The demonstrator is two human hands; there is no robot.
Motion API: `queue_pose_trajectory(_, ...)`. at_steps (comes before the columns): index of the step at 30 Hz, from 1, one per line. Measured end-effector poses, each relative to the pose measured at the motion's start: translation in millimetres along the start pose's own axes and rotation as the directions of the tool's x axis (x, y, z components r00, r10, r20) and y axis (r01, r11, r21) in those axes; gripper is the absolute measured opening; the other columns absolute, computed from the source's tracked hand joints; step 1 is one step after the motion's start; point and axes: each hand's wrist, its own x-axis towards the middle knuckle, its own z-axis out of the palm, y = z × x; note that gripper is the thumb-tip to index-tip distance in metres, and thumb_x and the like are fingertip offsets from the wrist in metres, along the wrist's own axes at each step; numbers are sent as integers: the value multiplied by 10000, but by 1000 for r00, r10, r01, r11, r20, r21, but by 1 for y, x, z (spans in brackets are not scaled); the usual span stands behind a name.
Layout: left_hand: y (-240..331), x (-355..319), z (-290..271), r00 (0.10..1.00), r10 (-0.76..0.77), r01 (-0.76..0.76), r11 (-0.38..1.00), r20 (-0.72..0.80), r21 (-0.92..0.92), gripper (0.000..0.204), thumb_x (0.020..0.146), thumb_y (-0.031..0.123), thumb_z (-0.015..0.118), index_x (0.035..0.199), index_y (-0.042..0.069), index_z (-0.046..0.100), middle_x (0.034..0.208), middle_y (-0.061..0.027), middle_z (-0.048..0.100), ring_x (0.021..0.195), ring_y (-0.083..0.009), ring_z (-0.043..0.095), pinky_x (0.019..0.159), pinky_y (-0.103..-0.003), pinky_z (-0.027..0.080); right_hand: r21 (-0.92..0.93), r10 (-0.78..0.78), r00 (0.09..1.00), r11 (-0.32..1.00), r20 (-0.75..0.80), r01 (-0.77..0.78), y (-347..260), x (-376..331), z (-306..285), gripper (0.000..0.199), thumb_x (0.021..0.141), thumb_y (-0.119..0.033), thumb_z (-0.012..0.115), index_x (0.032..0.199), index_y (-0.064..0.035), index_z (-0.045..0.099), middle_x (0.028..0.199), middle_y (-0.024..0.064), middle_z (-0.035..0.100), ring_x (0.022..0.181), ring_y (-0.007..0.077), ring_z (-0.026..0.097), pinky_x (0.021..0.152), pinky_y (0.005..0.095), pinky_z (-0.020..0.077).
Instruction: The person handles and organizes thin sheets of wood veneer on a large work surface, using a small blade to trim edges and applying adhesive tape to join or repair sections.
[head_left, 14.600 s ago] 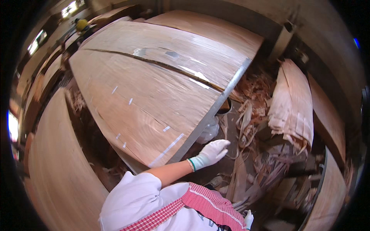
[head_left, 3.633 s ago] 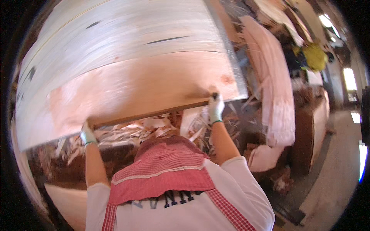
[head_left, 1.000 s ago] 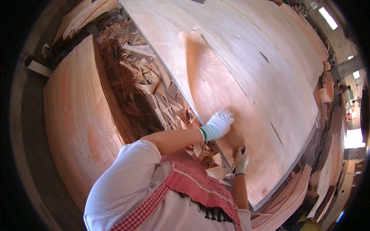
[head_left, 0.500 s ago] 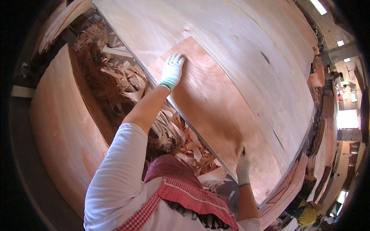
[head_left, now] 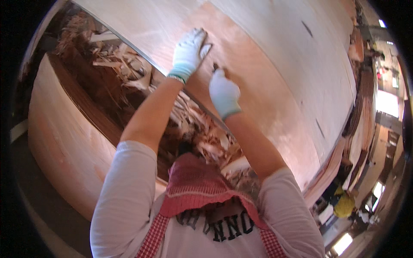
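Facing, at the far left, a stack (head_left: 71,137) of pale wood, bowed by the lens and showing dark layers along the edge nearer the middle. Looking down next on scraps (head_left: 144,71), lying curled and tangled between that stack and the pale board (head_left: 305,73), and running down toward the red apron (head_left: 195,185). Reaching across the scraps with both forearms (head_left: 150,112). Laying the gloved left hand (head_left: 189,51) palm down on the sheet (head_left: 258,86), near its scrap-side edge, stretching the fingers out straight and setting the thumb apart. Curling the gloved right hand (head_left: 224,90) just beside it, lower and to the right, closing the fingers around a small dark tool (head_left: 215,67). Pointing the tool away from the body, over the sheet; leaving its exact kind, and any contact with the sheet, impossible to tell. Working over that thin pinkish sheet, lying flat on the paler board beneath both hands. Seeing on the board, beyond the sheet, short dark slits (head_left: 306,28). Facing, farther right, more stacked wood (head_left: 363,129) and, lower down, a blurred person in yellow (head_left: 344,204).
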Motion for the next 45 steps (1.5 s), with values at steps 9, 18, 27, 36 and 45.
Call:
queue_pose_trajectory(9, 12, 9, 17, 985, 149, -145, 988, -91, 51, 423, 878, 385, 633, 1227, 148, 599, 1286, -122, 573, 1190, -338, 520, 1008, -432, 424, -135, 162, 985, 976, -55, -169, 121, -204, 67, 248, 917, -334, 551, 859, -102, 486, 536, 110, 598, 484, 343, 623, 432, 470, 498)
queue_pose_trajectory(18, 6, 10, 12, 990, 138, -135, 987, -24, 84, 482, 892, 451, 593, 1248, 127, 593, 1321, -124, 552, 1241, -325, 484, 1056, -428, 378, -105, 45, 995, 993, -87, -54, 154, -248, 49, 238, 919, -306, 562, 1000, -86, 521, 613, 119, 606, 474, 285, 605, 432, 432, 482)
queue_pose_trajectory(27, 26, 31, -33, 929, 50, -37, 998, 366, -43, 865, 750, 463, 744, 1425, 76, 368, 1433, -146, 431, 1340, -329, 380, 1108, -418, 328, 38, -43, 988, 998, -150, 50, 98, -13, -59, 256, 962, -347, 461, 992, -111, 555, 829, 172, 668, 748, 375, 653, 627, 522, 493)
queue_pose_trajectory(36, 31, 35, -17, 879, 7, -74, 990, 476, 122, 977, 681, 456, 799, 1433, 30, 344, 1432, -192, 404, 1338, -372, 353, 1101, -427, 343, -196, -345, 937, 924, -52, 329, 42, 81, -46, 161, 915, -145, 462, 995, -118, 600, 799, 115, 696, 697, 307, 698, 534, 455, 536)
queue_pose_trajectory(45, 154, -11, 9, 906, 199, -356, 836, 374, 417, 669, 862, 296, 646, 1412, 13, 392, 1450, -196, 393, 1317, -330, 405, 1106, -431, 332, -125, -69, 990, 991, -121, 54, 251, -86, -42, 140, 930, -235, 505, 917, -118, 581, 733, 100, 683, 622, 264, 687, 448, 412, 514)
